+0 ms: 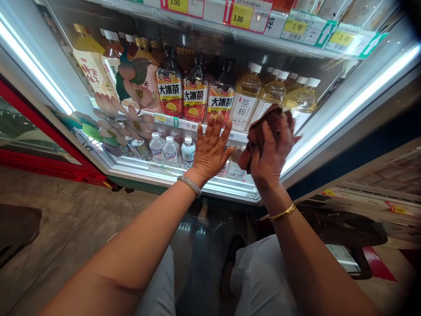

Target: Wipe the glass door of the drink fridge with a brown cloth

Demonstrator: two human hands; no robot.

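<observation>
My left hand [210, 149] is pressed flat on the glass door [108, 57] of a drinks fridge, fingers spread and pointing up. A pale bangle sits on that wrist. My right hand [272, 153] holds a crumpled brown cloth [263, 127] against the glass just to the right; a gold bangle is on that wrist. Behind the glass stand dark iced-tea bottles [195, 94] with orange labels and pale yellow tea bottles [246, 96]. Small water bottles [173, 151] stand on the lower shelf.
Price tags [241, 15] run along the shelf above. A flower sticker [131, 92] covers the glass at left. A red cabinet [49, 162] stands at far left, printed boxes [378, 193] at right. My knees in pale trousers [263, 281] are below, over a grey tiled floor [66, 228].
</observation>
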